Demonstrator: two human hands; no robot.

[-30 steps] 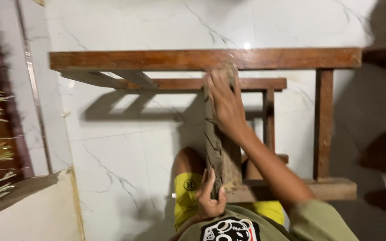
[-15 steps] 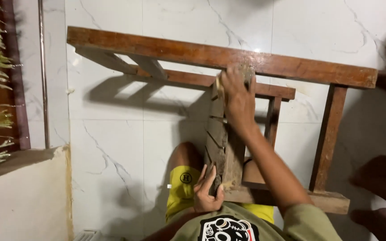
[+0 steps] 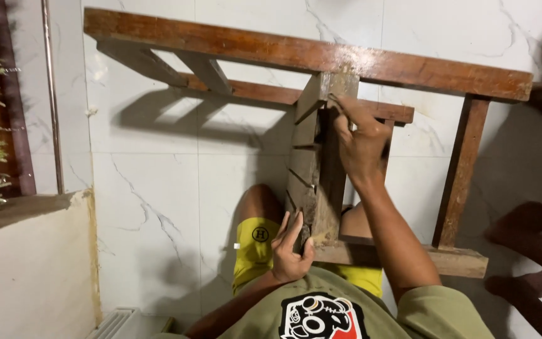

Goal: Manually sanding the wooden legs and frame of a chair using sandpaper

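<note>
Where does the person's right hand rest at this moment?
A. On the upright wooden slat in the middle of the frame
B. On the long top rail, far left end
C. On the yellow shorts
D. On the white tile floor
A: the right hand lies against the upper part of the middle wooden slat, just under the long rail.

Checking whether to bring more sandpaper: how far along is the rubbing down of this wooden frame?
Top rail looks smooth and glossy, so seemingly done. In hand: right hand rubs the upper part of the rough centre slat, left hand steadying its lower end. Left: that slat looks dull, notched and dusty nearly all along.
</note>
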